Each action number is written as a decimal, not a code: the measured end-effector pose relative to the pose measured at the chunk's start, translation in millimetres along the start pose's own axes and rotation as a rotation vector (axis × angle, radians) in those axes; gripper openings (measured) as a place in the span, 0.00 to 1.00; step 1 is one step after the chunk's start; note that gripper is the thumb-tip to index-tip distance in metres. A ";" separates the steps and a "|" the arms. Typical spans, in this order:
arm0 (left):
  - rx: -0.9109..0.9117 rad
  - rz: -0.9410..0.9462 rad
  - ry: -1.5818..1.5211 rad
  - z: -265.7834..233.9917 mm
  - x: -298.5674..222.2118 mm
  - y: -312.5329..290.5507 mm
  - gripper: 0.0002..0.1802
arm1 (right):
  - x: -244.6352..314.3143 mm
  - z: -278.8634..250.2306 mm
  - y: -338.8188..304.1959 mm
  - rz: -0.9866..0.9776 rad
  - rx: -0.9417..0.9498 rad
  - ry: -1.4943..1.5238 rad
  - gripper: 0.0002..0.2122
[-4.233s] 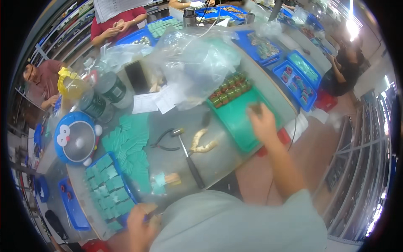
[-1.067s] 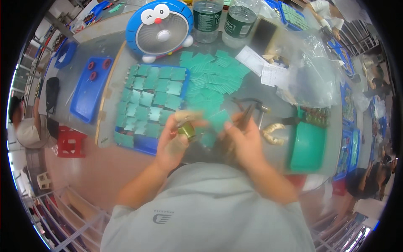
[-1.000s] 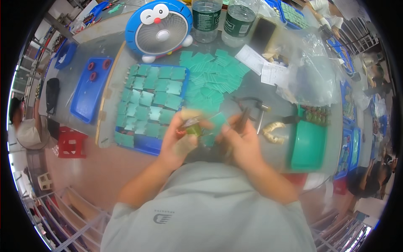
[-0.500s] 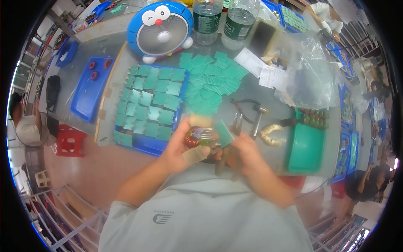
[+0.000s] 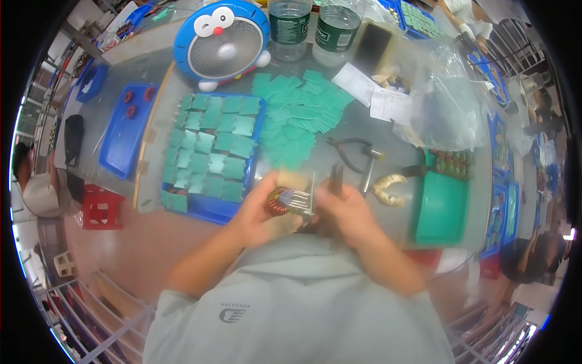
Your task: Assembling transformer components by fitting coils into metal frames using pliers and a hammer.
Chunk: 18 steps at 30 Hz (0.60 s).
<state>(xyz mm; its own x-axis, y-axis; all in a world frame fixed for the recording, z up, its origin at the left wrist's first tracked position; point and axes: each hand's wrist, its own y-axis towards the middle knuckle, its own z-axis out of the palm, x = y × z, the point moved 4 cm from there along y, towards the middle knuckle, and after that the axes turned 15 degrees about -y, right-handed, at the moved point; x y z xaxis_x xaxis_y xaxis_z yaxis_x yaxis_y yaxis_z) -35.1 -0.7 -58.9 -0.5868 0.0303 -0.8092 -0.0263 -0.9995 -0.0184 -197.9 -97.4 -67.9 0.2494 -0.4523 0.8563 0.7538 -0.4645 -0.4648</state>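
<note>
"Toroidal coil with reddish windings: where is it sitting, and what is lying around it?"

"Going from the left, a blue tray is carrying rows of green plates, and a pile of loose green plates is spreading beside it. Then the left hand is holding the coil near the table's front edge, fingers clamping around its body; tan coverings are wrapping the thumb and a finger."

"How are you judging its handling?"

"I'm guessing dense and stiff in the body, perhaps slippery over the wire. Its silvery leads, pointing right, are looking bendable, so I'd be gripping the round body and leaving them free."

"And past the leads?"

"One thin green plate is standing nearly edge-on by their tips; whether they're entering it, I can't tell. The right hand is pinching it between thumb and finger, while a slim dark tool is jutting up from that hand, its grip blurred. The plate is probably light and brittle; I'd be taking its edges. Farther right, a green tray is resting, more wound coils lying toward its far end."
</note>
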 end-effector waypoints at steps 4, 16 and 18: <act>0.009 0.019 -0.051 -2.7 0.5 -7.6 0.36 | -2.0 1.8 1.5 -0.091 -0.115 0.004 0.11; -0.112 0.100 0.044 10.5 -14.7 -8.4 0.36 | -0.8 5.7 -5.3 -0.305 -0.404 -0.072 0.12; -0.127 0.059 0.085 12.8 -13.6 -5.3 0.35 | -1.3 9.5 -8.9 -0.283 -0.383 -0.096 0.11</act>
<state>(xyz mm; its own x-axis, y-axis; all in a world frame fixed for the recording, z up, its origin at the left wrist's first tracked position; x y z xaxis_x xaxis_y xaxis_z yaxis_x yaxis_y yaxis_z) -37.4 4.3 -40.3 -0.5134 -0.0239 -0.8578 0.1119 -0.9929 -0.0393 -199.1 -85.4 -62.7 0.1351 -0.2041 0.9696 0.5267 -0.8141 -0.2448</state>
